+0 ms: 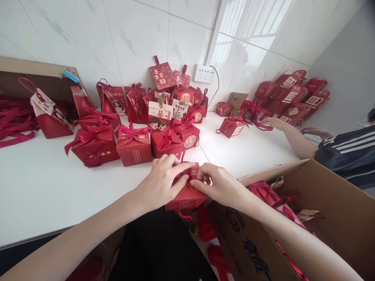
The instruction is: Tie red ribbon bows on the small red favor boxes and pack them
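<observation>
A red gift box (186, 202) sits at the table's front edge, with a twisted red cord (185, 215) hanging from its near side. My left hand (164, 179) covers the left of its lid, thumb and fingers closed at the middle of the top. From the other side, my right hand (218, 182) pinches at the same spot, its fingertips almost meeting the left thumb. What they grip looks like a red ribbon, mostly hidden by the fingers. Just behind stand similar boxes tied with bows, among them one box (134, 150) and another (168, 146).
Paper gift bags (113, 99) line the tiled wall. An open carton (275, 171) of red packages stands at right front; another carton (43, 66) with red ribbons (17, 121) is at left. At right, a co-worker's hand (271, 123) reaches toward stacked red boxes (290, 93).
</observation>
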Tool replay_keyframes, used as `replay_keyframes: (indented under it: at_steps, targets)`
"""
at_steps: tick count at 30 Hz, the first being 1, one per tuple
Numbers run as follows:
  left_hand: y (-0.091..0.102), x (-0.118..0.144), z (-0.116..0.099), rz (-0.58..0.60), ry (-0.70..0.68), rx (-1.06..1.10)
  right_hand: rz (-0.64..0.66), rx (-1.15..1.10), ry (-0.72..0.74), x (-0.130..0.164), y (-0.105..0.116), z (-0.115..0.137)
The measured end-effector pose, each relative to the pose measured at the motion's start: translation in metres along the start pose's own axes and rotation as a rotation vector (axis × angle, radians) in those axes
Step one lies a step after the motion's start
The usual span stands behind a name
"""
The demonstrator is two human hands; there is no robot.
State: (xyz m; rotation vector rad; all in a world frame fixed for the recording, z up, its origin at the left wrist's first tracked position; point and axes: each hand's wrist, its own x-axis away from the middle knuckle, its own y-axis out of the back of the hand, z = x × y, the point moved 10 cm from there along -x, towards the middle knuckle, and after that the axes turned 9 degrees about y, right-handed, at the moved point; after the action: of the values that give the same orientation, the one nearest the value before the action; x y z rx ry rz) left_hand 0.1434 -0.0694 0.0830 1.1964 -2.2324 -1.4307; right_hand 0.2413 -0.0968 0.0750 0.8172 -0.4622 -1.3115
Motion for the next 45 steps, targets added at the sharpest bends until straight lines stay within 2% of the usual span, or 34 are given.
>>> replay_keyframes:
  at_steps: [3,6,10,13,16,17,20,22,26,35,45]
  targets:
    - [-0.002,-0.001,-0.004,0.04,-0.033,0.0,0.048,-0.142,-0.025,-0.005,-0.008,-0.01]
    - [-0.003,-0.003,0.002,0.062,0.025,0.027,0.116,-0.337,-0.07,-0.009,-0.014,-0.019]
    - [-0.003,-0.002,0.01,0.033,0.087,0.108,0.125,-0.463,-0.109,-0.01,-0.016,-0.026]
    - [0.006,0.004,0.02,-0.066,0.109,0.239,0.122,-0.541,-0.15,-0.008,-0.02,-0.03]
    - [0.017,0.016,0.045,-0.18,0.265,0.395,0.137,-0.598,-0.171,-0.007,-0.022,-0.031]
    - [0.016,0.02,0.051,-0.171,0.316,0.43,0.147,-0.602,-0.162,-0.007,-0.022,-0.03]
    - [0.006,0.028,0.054,-0.034,0.377,0.445,0.188,-0.619,-0.131,-0.007,-0.024,-0.026]
    - [0.003,0.031,0.051,0.002,0.381,0.415,0.208,-0.639,-0.127,-0.006,-0.026,-0.025]
    - [0.007,0.028,0.048,-0.048,0.329,0.385,0.217,-0.693,-0.142,-0.005,-0.029,-0.028]
    - [-0.005,0.018,0.056,-0.003,0.326,0.455,0.21,-0.907,-0.148,-0.005,-0.037,-0.036]
    - [-0.016,0.022,0.064,-0.015,0.361,0.665,0.189,-1.089,-0.173,-0.005,-0.047,-0.044]
